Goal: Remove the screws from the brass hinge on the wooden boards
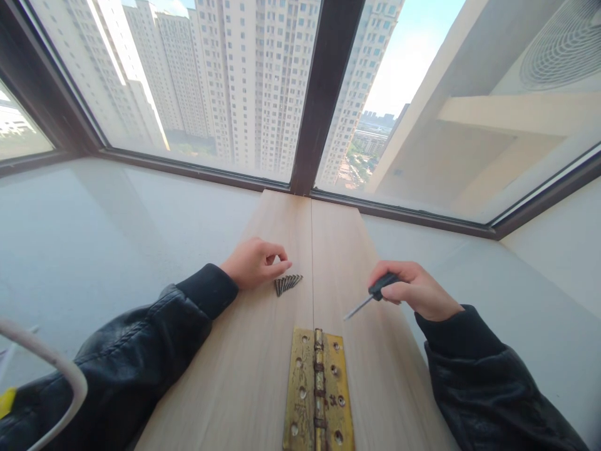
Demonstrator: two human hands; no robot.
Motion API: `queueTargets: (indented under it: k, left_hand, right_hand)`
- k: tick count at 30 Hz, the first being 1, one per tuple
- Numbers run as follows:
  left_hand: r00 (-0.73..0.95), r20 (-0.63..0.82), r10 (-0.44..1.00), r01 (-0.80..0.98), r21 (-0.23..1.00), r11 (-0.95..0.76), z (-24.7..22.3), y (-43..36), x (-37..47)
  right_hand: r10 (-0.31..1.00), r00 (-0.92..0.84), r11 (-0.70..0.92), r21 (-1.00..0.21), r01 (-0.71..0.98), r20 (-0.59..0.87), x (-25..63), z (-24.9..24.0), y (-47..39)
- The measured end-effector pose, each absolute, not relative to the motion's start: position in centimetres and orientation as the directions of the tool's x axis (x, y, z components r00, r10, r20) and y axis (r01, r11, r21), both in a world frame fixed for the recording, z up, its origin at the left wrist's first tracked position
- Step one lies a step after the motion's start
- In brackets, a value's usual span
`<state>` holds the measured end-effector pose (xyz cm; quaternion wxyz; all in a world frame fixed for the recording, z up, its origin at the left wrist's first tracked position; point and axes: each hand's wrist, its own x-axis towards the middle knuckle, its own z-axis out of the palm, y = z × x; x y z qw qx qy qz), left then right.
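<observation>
My left hand (257,263) rests at the boards' left side, its fingers loosely curled, with a small gap between thumb and forefinger and nothing visible in it. Just below its fingertips lies a row of several dark screws (288,284). On the right, my right hand (413,289) is closed round the black handle of a screwdriver (359,309). Its metal shaft points down and left, the tip above the right board. Nearer to me, a worn brass hinge (319,391) lies opened flat across the seam, with holes in both leaves.
Two pale wooden boards (253,351) lie side by side, reaching to the dark window frame (323,94). White surfaces (141,232) flank them. A pale curved tube (70,376) stands at the lower left, close to my left sleeve, with something yellow (6,402) beside it.
</observation>
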<state>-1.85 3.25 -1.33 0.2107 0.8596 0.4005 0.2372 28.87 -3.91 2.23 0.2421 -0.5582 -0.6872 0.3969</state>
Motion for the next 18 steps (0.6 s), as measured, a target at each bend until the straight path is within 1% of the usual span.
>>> queueTargets:
  k: [2,5,12,18]
  left_hand:
    - [0.563,0.243,0.79,0.586,0.556,-0.589,-1.3,3.3,-1.8]
    - [0.565,0.243,0.789,0.583,0.559,-0.59,-1.3,3.3,-1.8]
    - [0.563,0.239,0.792,0.584,0.563,-0.585,-1.3,3.2,-1.8]
    - [0.563,0.228,0.794,0.588,0.565,-0.579,-1.2,3.3,-1.7]
  right_hand:
    - [0.921,-0.35,0.052,-0.836,0.546,-0.171,28.7,2.9,-4.3]
    - [0.884,-0.419,0.065,-0.835,0.546,-0.205,27.8,3.2,-4.6]
    - [0.864,-0.443,0.091,-0.794,0.601,-0.237,26.8,3.1,-4.7]
    - [0.859,-0.464,0.106,-0.812,0.574,-0.215,27.0,3.2,-5.0]
